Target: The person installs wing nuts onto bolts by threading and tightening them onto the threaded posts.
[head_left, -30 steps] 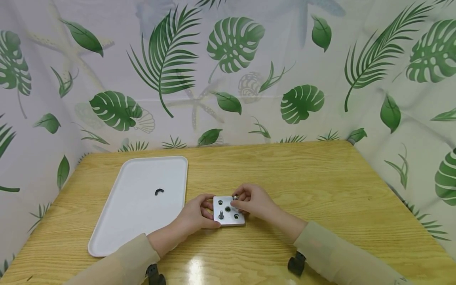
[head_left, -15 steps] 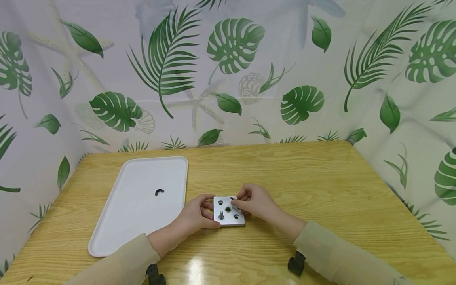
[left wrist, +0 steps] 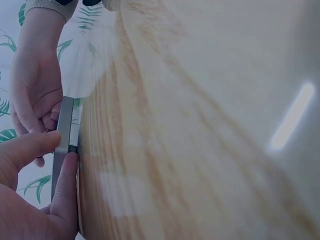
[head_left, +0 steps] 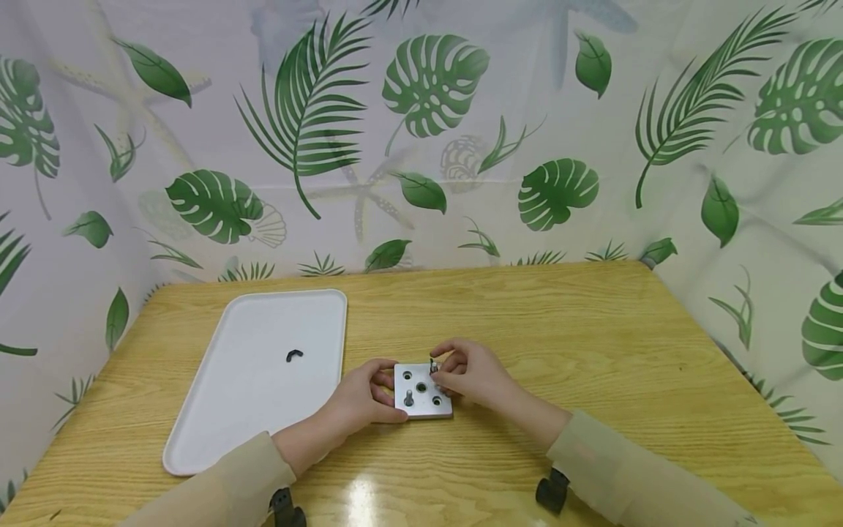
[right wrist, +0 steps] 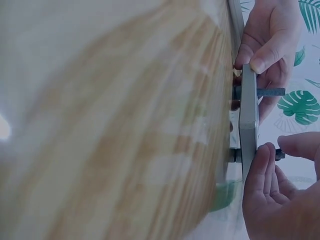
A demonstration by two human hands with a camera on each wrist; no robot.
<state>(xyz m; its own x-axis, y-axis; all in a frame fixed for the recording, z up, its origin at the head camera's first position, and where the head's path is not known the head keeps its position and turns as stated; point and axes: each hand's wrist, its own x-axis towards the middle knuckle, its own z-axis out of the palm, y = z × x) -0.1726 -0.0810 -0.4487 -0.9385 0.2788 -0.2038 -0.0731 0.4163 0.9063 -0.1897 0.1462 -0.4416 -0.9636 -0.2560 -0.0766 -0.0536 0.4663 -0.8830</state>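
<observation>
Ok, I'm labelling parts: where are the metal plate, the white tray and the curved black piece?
Metal plate point(head_left: 423, 402): head view, bare upper face, near the middle.
White tray point(head_left: 257, 388): head view, bare floor near its middle.
Curved black piece point(head_left: 293, 353): head view, middle of its bend.

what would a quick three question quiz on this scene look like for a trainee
1. What lies on the white tray?
2. True or false: the left hand grips the silver plate at its edge.
3. How many bolts stick up through the plate? a) one b) two c) four

Key:
1. A curved black piece.
2. True.
3. b) two.
</observation>
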